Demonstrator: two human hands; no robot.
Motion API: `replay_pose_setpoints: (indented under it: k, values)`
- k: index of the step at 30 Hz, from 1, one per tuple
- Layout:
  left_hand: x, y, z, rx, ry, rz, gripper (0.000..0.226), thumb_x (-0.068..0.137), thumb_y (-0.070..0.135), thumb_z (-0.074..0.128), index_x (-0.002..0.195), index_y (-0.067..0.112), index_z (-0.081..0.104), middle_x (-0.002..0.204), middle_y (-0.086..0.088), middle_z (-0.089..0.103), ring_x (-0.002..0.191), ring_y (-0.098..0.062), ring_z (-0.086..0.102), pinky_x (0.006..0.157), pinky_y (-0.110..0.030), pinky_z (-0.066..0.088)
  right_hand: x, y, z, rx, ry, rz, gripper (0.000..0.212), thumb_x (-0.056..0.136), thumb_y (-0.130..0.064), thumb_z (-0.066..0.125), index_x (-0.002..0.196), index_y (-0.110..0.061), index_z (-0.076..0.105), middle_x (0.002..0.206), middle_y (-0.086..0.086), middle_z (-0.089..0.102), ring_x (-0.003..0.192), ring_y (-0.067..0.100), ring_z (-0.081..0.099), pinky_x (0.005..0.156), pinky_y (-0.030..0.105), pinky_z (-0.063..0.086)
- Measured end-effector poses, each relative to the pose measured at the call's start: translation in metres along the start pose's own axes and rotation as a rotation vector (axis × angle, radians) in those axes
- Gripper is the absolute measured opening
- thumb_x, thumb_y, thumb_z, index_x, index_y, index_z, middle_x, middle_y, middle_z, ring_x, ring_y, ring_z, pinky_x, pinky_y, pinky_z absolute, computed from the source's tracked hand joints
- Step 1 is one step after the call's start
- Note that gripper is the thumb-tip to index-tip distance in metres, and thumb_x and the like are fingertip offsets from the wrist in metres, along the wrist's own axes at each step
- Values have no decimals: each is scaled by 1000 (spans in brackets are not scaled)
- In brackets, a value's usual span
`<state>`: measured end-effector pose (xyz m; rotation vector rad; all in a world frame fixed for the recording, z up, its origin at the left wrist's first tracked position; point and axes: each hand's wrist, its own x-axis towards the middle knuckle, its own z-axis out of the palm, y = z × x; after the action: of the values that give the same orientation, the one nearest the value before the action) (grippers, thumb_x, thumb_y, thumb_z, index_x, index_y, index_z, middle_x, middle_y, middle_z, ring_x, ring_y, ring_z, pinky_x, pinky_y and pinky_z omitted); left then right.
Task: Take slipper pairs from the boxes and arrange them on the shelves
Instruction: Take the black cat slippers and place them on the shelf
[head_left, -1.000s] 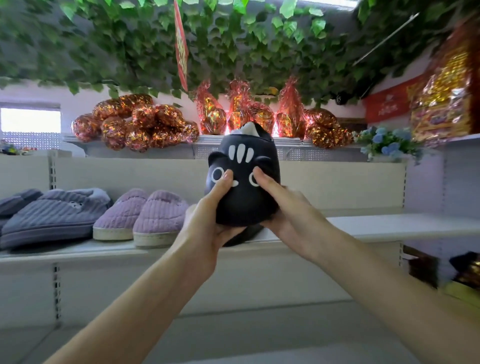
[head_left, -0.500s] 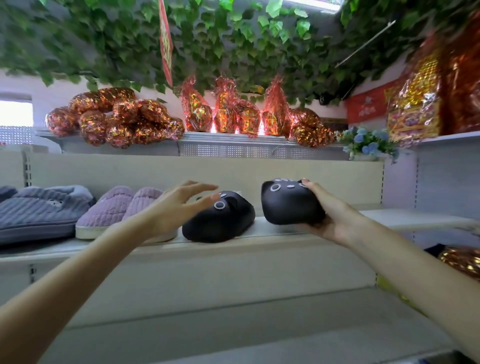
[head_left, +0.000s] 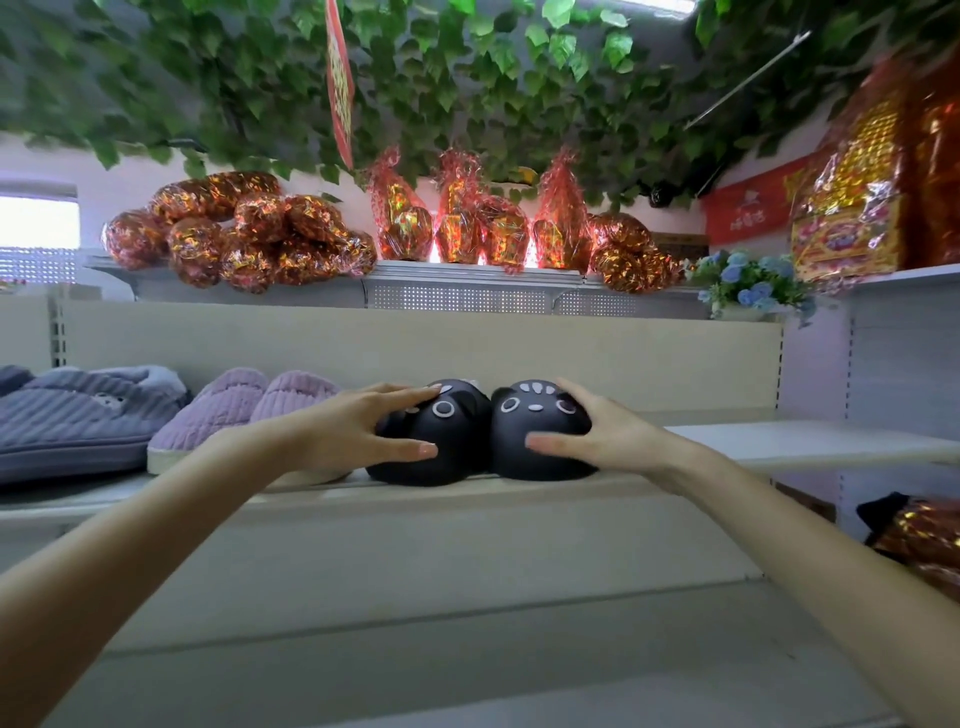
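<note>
**Desk:** What step did the frame catch?

**Photographer:** Placing, by the look of it. The left slipper (head_left: 452, 434) and right slipper (head_left: 537, 415), both black, sat side by side and touching at the near edge of the shelf (head_left: 753, 441), toes toward the camera. The left hand (head_left: 358, 431) cupped the left slipper, fingers over the top and thumb across the toe. The right hand (head_left: 602, 436) gripped the right slipper the same way.

**Desk:** And next?

**Photographer:** Probably a small squaring-up, then both hands letting go and drawing back. No box was in view.

**Desk:** Room to work?

**Photographer:** Tight on the left, where the purple pair (head_left: 234, 405) lay just beside the left slipper. To the right the shelf ran bare. The toes sat close to the lip, so a nudge toward the back panel (head_left: 415, 348) seemed safest.
</note>
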<state>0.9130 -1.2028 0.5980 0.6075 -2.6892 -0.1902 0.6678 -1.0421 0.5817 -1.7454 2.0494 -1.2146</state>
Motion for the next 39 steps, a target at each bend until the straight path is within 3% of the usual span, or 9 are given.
replay_pose_setpoints:
  k: [2,8,11,14,21,26,29,32,39]
  values:
    - [-2,1,0,69,26,-12,103,54,92,35,146,46,26,147,11,39,129,-14,44,109,-29,34,7,-1,5,-29,-3,-12,80,73,-44,78,140,-38,36,130,-12,46,118,9,50,99,23,40]
    - [-3,14,2,447,142,-101,106,56,94,14,149,42,21,148,9,40,131,-19,44,102,-33,35,44,3,9,16,-94,-20,77,76,-35,78,141,-40,37,135,-12,42,116,4,43,94,18,33]
    - [9,14,12,561,166,-169,95,67,86,13,150,40,14,151,9,35,133,-19,41,100,-33,36,59,10,13,21,-89,-32,77,76,-35,78,141,-40,38,133,-14,42,116,4,42,95,18,33]
    - [26,9,19,584,140,-229,81,83,78,27,151,38,11,155,6,29,135,-22,40,100,-36,37,68,19,14,28,-69,-56,75,76,-34,78,140,-42,39,133,-13,45,116,4,45,95,17,33]
    - [41,1,22,505,86,-307,77,87,74,31,152,40,7,160,8,15,139,-23,36,103,-37,37,85,37,11,40,-146,-93,71,75,-39,77,133,-53,38,134,-13,49,121,8,50,104,24,37]
    - [36,5,23,469,90,-308,76,89,71,32,152,39,7,161,7,13,140,-23,33,104,-38,34,87,33,17,16,-138,-137,73,79,-34,75,141,-42,37,142,-8,45,127,9,45,111,27,33]
    - [29,12,24,496,100,-307,74,91,69,28,153,35,6,161,4,13,139,-26,34,102,-39,36,80,29,16,-144,-120,-132,78,80,-47,69,147,-35,30,150,0,35,137,14,33,116,30,23]
    - [11,18,22,531,80,-262,71,92,68,25,153,34,10,160,0,17,135,-31,39,98,-41,40,61,16,19,-495,-59,-134,84,80,-63,55,150,-35,19,157,9,20,144,27,17,118,39,15]
    - [-73,12,-10,625,147,-127,70,89,69,30,148,31,24,154,-6,33,133,-31,41,104,-47,39,-4,-74,49,-876,-123,-270,93,82,-65,53,153,-24,9,160,7,10,146,27,14,117,43,18]
